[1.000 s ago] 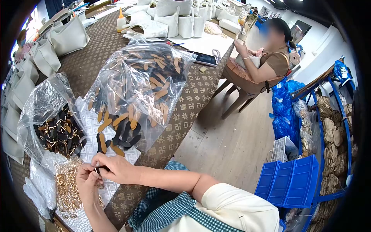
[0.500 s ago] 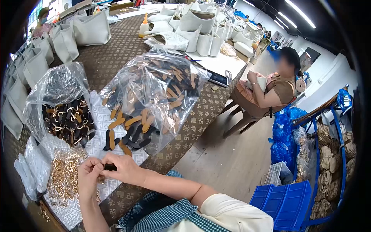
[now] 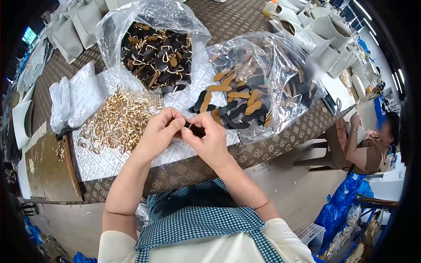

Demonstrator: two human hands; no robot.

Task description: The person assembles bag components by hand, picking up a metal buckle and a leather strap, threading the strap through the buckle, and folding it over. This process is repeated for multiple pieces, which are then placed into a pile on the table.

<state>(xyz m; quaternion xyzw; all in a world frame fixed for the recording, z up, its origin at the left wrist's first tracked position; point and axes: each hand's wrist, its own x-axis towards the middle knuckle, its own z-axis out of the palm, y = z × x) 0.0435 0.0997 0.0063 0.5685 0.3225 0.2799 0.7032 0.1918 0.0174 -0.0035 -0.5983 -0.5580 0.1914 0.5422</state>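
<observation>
1. While held just above white cloth (image 3: 101, 160): dark tab (image 3: 196, 130) pinched between left hand (image 3: 158, 133) and right hand (image 3: 211, 141), fingertips of both closed tight on it.
2. Likely done: ringed tabs (image 3: 153, 57) in rear bag (image 3: 144, 11).
3. Left to do, by the look of it: gold ring pile (image 3: 116, 122), and loose tabs (image 3: 228, 103) spilling from right-side bag (image 3: 285, 74). Plenty remaining.

The small strip (image 3: 195, 129) pinched between the left hand (image 3: 160, 133) and the right hand (image 3: 208, 140) is dark and dull, like leather. The loose strips (image 3: 239, 94) look the same, black or tan, not shiny. The bag (image 3: 285, 65) around them is thin clear plastic, crinkly and glossy. The pile of rings (image 3: 118, 122) is bright, shiny gold metal. The table cover (image 3: 280, 140) is brown patterned cloth. The apron (image 3: 197, 219) is soft checked cloth.
</observation>
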